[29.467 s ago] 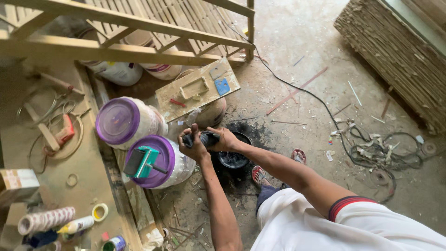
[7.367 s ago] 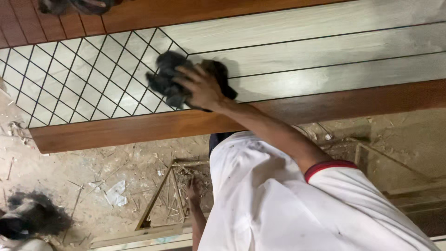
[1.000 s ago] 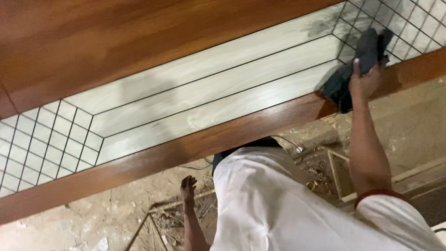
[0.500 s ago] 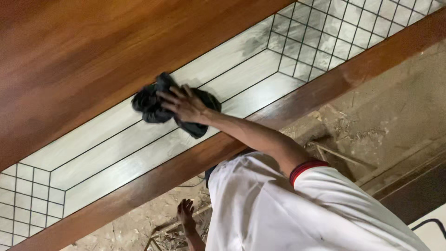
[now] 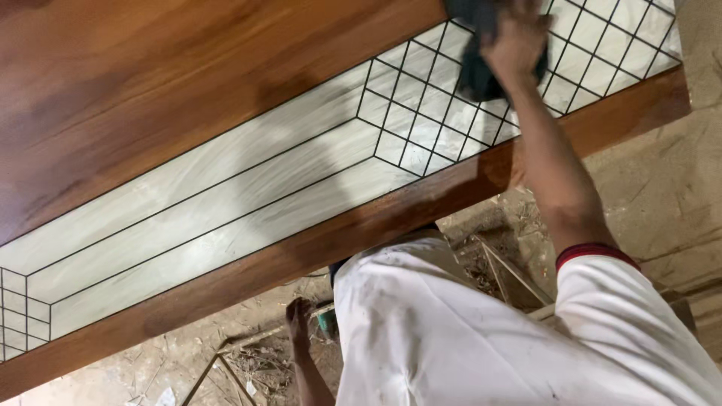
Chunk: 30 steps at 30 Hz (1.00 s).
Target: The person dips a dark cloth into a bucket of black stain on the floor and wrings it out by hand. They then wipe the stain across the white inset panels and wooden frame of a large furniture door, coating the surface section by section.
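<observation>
Right hand (image 5: 515, 45) clenched on dark rag (image 5: 475, 71), pressing it to panel (image 5: 226, 173); left hand (image 5: 298, 319) hangs, fingers loose.

Single head-worn camera looks steeply down, close over the wooden panel (image 5: 188, 113) crossing the upper frame; white-shirted torso (image 5: 466, 331) fills lower right.

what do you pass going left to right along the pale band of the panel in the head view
small grid corner → long pale strips → diamond grid → dark cloth under the right hand
</observation>
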Tool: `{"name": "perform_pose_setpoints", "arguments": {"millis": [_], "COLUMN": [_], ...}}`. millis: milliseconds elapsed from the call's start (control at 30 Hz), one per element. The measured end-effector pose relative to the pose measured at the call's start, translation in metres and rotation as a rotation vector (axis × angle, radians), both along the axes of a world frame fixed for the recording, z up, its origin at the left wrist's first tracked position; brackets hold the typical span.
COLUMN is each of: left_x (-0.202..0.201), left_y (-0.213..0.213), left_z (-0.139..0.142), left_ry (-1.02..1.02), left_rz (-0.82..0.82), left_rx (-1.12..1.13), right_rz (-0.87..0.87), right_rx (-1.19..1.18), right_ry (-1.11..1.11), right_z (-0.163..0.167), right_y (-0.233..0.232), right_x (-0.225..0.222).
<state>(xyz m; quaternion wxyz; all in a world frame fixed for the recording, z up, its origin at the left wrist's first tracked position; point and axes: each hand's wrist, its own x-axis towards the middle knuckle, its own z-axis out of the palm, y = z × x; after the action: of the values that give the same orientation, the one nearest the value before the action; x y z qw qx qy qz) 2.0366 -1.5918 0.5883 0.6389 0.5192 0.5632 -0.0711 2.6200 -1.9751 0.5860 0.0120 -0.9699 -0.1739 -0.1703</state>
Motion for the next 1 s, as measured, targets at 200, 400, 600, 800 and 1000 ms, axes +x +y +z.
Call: {"name": "perform_pose_setpoints", "arguments": {"millis": [200, 400, 600, 800, 1000], "left_x": [-0.009, -0.02, 0.01, 0.031, -0.011], "left_y": [-0.041, -0.051, -0.018, 0.005, 0.002], "left_z": [0.005, -0.002, -0.01, -0.008, -0.019], "left_ry": [0.048, -0.321, -0.41, -0.221, -0.377], "left_rz": [0.109, 0.133, -0.485, -0.092, 0.04], "left_rx": [-0.003, -0.186, 0.428, 0.027, -0.068], "right_rz": [0.076, 0.58, 0.472, 0.042, -0.283], "right_rx": [0.304, 0.204, 0.074, -0.128, 0.318], "right_ry": [0.078, 0.336, 0.348, 0.174, 0.201], "right_z": [0.007, 0.022, -0.003, -0.009, 0.011], "right_y": [0.029, 0.24, 0.151, -0.015, -0.069], "right_x": [-0.038, -0.206, -0.18, -0.118, -0.104]}}
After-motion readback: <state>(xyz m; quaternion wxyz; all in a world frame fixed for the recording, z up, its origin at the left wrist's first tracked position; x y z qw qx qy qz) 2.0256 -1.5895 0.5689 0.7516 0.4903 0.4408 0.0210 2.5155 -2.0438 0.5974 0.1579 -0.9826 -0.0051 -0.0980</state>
